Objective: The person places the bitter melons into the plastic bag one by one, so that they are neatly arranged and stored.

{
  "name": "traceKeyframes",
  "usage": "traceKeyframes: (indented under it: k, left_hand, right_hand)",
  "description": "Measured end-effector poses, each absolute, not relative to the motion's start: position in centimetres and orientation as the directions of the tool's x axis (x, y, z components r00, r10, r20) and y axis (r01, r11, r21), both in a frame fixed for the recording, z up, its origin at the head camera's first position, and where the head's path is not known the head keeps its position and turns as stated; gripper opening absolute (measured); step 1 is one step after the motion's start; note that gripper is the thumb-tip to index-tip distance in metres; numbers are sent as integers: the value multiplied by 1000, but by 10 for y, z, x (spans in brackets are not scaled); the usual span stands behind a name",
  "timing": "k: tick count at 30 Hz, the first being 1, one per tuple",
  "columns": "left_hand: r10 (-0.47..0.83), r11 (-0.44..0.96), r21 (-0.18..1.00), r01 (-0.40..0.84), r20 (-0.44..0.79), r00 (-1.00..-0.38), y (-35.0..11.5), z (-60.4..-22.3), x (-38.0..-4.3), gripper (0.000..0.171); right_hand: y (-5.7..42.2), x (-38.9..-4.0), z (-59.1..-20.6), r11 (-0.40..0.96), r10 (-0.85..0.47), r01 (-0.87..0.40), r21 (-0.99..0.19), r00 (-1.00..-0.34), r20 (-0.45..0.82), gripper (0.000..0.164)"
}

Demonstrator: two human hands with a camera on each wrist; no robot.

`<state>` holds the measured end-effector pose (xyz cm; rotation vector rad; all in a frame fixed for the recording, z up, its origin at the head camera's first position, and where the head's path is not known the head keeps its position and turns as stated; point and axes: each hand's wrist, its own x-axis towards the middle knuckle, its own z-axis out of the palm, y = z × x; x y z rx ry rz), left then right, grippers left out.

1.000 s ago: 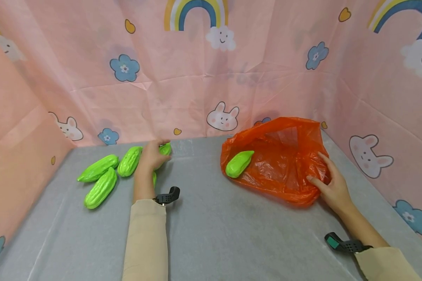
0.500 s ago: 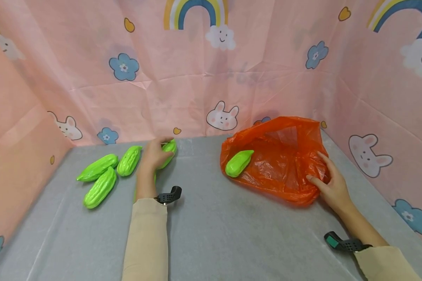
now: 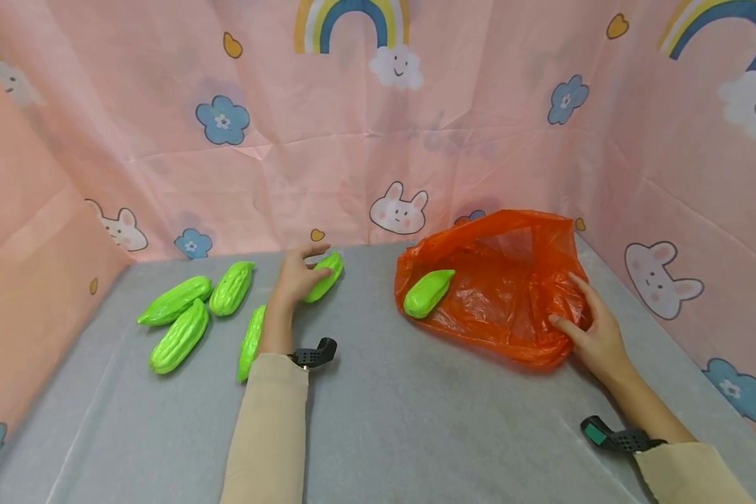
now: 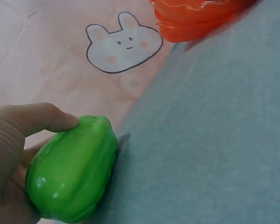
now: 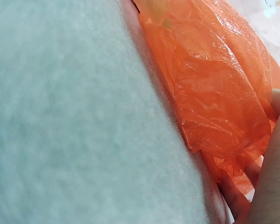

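Fingers (image 4: pixel 49 117) of the left hand (image 3: pixel 295 278) grip a green gourd (image 4: pixel 72 172).

Bare left hand (image 3: pixel 297 278) gripping, arm (image 3: pixel 267 427) extended forward; bare right hand (image 3: pixel 601 343) holding, thumb (image 3: pixel 568 328) apart, forearm (image 3: pixel 652 407) angled inward.

1. A glossy, ribbed, bright-green gourd (image 4: pixel 74 172) was held, tilted, between the thumb and fingers of the left hand (image 3: pixel 296 276).
2. A crinkled, translucent orange-red plastic bag (image 3: pixel 479 329) lay mouth open, its right side gripped by the right hand (image 3: pixel 601 339).
3. A second green gourd (image 3: pixel 428 294) lay inside the bag's left end.
4. Four similar gourds (image 3: pixel 179 337) lay farther left.
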<state>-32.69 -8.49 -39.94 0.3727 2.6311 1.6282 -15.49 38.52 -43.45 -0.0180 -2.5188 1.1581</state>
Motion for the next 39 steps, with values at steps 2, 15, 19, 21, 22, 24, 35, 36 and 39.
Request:
traceKeyframes:
  k: [2, 15, 19, 21, 22, 24, 35, 36, 39]
  left_hand:
    - [209, 425, 885, 189, 108, -972, -85, -400, -327, 50]
    - [199, 474, 851, 226, 146, -969, -97, -405, -328, 42]
    - [198, 521, 825, 220, 135, -971, -100, -404, -328, 38]
    - [194, 534, 819, 210, 123, -973, -100, -403, -329, 38]
    - [191, 541, 816, 203, 116, -975, -100, -403, -329, 38]
    - [180, 558, 808, 186, 101, -978, -100, -403, -329, 37]
    - [159, 641, 749, 167, 83, -984, -98, -403, -326, 44]
    - [165, 643, 747, 170, 81, -983, -98, -403, -326, 44]
    - [189, 651, 734, 192, 87, -978, -98, -405, -326, 48]
  right_hand:
    - [385, -155, -434, 664, 162, -137, -735, -933, 321, 76]
    - [385, -156, -435, 658, 157, -160, -736, -926, 342, 76]
    - [385, -155, -435, 656, 157, -160, -738, -927, 341, 76]
    - [385, -155, -435, 655, 157, -161, -738, -927, 341, 76]
    - [385, -155, -435, 655, 157, -161, -738, -927, 341, 76]
    - [384, -155, -435, 655, 156, -163, -738, -926, 343, 76]
    - [384, -155, -433, 655, 152, -158, -739, -930, 334, 77]
    - [384, -155, -433, 654, 152, -158, -740, -931, 333, 77]
    - [384, -155, -433, 654, 152, -158, -739, -930, 334, 78]
